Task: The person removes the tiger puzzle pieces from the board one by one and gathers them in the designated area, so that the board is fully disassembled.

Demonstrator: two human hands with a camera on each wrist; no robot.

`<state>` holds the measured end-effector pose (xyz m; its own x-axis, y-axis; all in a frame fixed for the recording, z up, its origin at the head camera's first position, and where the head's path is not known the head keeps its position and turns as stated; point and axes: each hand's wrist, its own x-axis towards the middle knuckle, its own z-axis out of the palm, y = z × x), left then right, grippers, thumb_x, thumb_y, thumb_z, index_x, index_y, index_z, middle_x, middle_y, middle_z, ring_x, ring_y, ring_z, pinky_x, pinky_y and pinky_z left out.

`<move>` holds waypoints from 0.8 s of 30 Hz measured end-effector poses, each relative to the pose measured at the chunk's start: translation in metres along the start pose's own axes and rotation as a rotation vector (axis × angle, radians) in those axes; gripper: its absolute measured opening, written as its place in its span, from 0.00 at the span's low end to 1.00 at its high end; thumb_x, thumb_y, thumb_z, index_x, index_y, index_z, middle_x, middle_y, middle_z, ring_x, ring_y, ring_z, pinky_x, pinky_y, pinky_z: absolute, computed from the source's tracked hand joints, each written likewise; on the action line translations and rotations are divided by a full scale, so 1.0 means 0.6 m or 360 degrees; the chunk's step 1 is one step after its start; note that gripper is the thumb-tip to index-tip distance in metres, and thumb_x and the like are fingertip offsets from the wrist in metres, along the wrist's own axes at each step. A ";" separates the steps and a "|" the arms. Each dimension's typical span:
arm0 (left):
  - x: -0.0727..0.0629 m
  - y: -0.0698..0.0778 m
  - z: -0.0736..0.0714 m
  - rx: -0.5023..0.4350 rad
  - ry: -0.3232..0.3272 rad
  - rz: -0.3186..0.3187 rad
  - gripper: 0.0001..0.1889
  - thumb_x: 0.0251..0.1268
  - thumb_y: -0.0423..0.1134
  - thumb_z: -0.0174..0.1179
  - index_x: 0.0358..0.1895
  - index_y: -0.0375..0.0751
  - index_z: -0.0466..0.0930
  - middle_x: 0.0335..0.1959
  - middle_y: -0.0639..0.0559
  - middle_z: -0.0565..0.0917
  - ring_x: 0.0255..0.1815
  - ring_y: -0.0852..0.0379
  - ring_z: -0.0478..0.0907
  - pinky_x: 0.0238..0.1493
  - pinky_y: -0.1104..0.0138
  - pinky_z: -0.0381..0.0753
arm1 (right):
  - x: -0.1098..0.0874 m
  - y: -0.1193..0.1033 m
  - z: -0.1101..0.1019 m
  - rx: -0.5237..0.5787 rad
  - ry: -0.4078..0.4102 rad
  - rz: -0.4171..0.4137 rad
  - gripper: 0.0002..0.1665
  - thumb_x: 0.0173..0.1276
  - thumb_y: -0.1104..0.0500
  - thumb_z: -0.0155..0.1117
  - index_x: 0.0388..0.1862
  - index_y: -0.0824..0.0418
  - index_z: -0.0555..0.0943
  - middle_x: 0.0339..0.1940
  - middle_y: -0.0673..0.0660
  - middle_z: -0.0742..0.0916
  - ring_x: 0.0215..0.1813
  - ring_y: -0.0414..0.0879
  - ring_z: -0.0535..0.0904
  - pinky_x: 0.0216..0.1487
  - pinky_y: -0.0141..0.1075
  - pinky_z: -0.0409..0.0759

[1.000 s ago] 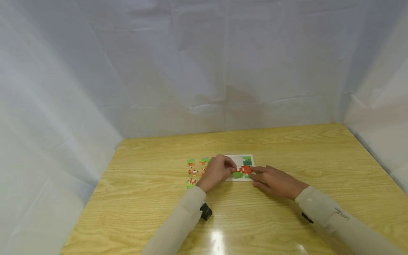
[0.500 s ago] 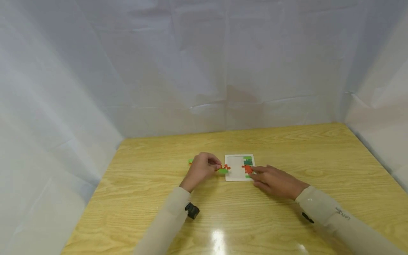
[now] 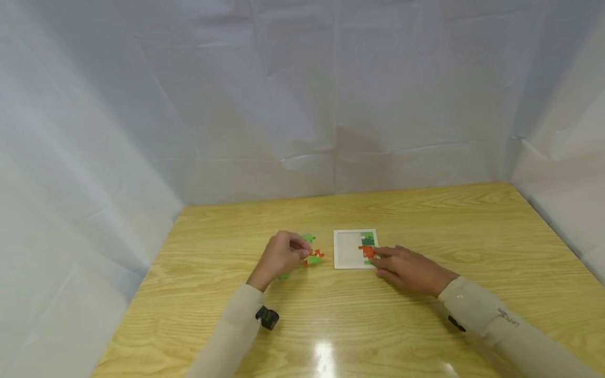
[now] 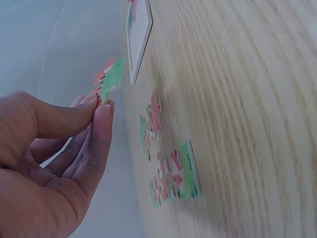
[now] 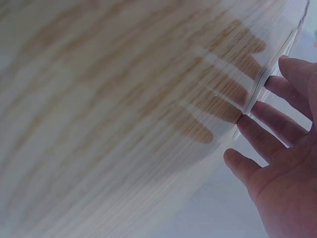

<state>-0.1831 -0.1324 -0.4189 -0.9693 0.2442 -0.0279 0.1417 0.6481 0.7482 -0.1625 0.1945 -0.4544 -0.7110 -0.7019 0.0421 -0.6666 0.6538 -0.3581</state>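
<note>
Between thumb and index finger, my left hand (image 3: 280,256) pinches a green and red jigsaw puzzle piece (image 4: 112,77), held up over the tabletop left of the white puzzle tray (image 3: 337,251). Loose puzzle pieces (image 4: 154,116) lie beneath and beside that hand, partly hidden by it in the head view. Along the tray's right side, a red piece (image 3: 367,252) and a green piece (image 3: 367,238) are set in. My right hand (image 3: 410,269) rests at the tray's right edge with fingers extended, its fingertips touching that edge in the right wrist view.
The wooden table (image 3: 227,315) reaches back to white sheeting (image 3: 264,105) that hangs behind it and at both sides. A black wrist camera (image 3: 267,318) is strapped beneath the left sleeve.
My left hand has moved left from inside the tray, lifting the puzzle piece out and carrying it over the loose pieces. My right hand has stayed at the tray's edge.
</note>
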 end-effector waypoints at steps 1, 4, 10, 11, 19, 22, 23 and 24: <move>-0.001 -0.002 -0.001 0.0003 -0.0001 -0.0010 0.02 0.68 0.31 0.66 0.37 0.40 0.88 0.34 0.52 0.86 0.34 0.58 0.82 0.35 0.64 0.83 | 0.000 -0.001 0.000 0.0005 0.0000 0.0004 0.21 0.78 0.58 0.59 0.64 0.68 0.80 0.71 0.68 0.75 0.71 0.63 0.71 0.69 0.64 0.65; -0.004 -0.007 -0.003 0.0005 -0.0013 -0.0024 0.02 0.67 0.30 0.67 0.36 0.38 0.88 0.33 0.52 0.86 0.33 0.58 0.83 0.33 0.65 0.83 | -0.001 -0.002 -0.001 0.0015 0.0004 0.0011 0.21 0.78 0.58 0.60 0.64 0.68 0.80 0.71 0.68 0.75 0.71 0.63 0.71 0.69 0.63 0.64; -0.011 -0.015 -0.005 0.0033 -0.0080 -0.0026 0.03 0.65 0.27 0.66 0.35 0.36 0.88 0.31 0.50 0.86 0.31 0.54 0.83 0.31 0.65 0.83 | -0.001 -0.001 -0.001 0.0018 0.0008 0.0005 0.21 0.78 0.58 0.59 0.64 0.68 0.80 0.71 0.68 0.75 0.71 0.62 0.71 0.69 0.64 0.64; -0.012 -0.017 -0.005 0.0033 -0.0091 -0.0029 0.03 0.65 0.27 0.66 0.35 0.35 0.88 0.31 0.50 0.86 0.30 0.54 0.83 0.31 0.64 0.83 | -0.001 -0.001 -0.001 0.0016 0.0009 -0.0001 0.21 0.78 0.58 0.59 0.64 0.67 0.80 0.71 0.68 0.75 0.71 0.62 0.71 0.69 0.64 0.65; -0.019 -0.027 -0.005 -0.0005 -0.0162 -0.0036 0.02 0.66 0.25 0.65 0.36 0.32 0.86 0.29 0.49 0.85 0.28 0.55 0.83 0.30 0.64 0.83 | 0.000 0.001 0.000 0.0009 0.0018 -0.0013 0.21 0.78 0.58 0.60 0.64 0.67 0.80 0.70 0.68 0.75 0.71 0.63 0.72 0.68 0.64 0.65; -0.019 -0.028 -0.005 -0.0015 -0.0171 -0.0041 0.01 0.66 0.26 0.65 0.36 0.30 0.86 0.29 0.48 0.85 0.27 0.55 0.83 0.29 0.64 0.83 | 0.001 0.001 0.001 0.0009 0.0020 -0.0016 0.21 0.78 0.58 0.60 0.64 0.68 0.80 0.70 0.68 0.75 0.71 0.63 0.71 0.68 0.64 0.65; -0.019 -0.029 -0.005 -0.0022 -0.0174 -0.0047 0.01 0.66 0.26 0.65 0.36 0.30 0.86 0.29 0.48 0.85 0.27 0.54 0.83 0.29 0.64 0.83 | 0.001 0.002 0.002 0.0009 0.0020 -0.0019 0.21 0.78 0.58 0.59 0.64 0.68 0.80 0.70 0.69 0.75 0.71 0.63 0.71 0.68 0.64 0.65; -0.019 -0.030 -0.004 -0.0033 -0.0179 -0.0055 0.01 0.66 0.26 0.65 0.36 0.30 0.86 0.29 0.48 0.85 0.27 0.54 0.83 0.29 0.64 0.83 | 0.001 0.003 0.002 0.0009 0.0020 -0.0022 0.21 0.78 0.58 0.59 0.64 0.68 0.80 0.70 0.69 0.75 0.71 0.63 0.71 0.68 0.64 0.65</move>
<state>-0.1751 -0.1488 -0.4303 -0.9448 0.3020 -0.1270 0.1035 0.6428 0.7590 -0.1638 0.1946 -0.4561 -0.7047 -0.7070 0.0588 -0.6750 0.6426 -0.3626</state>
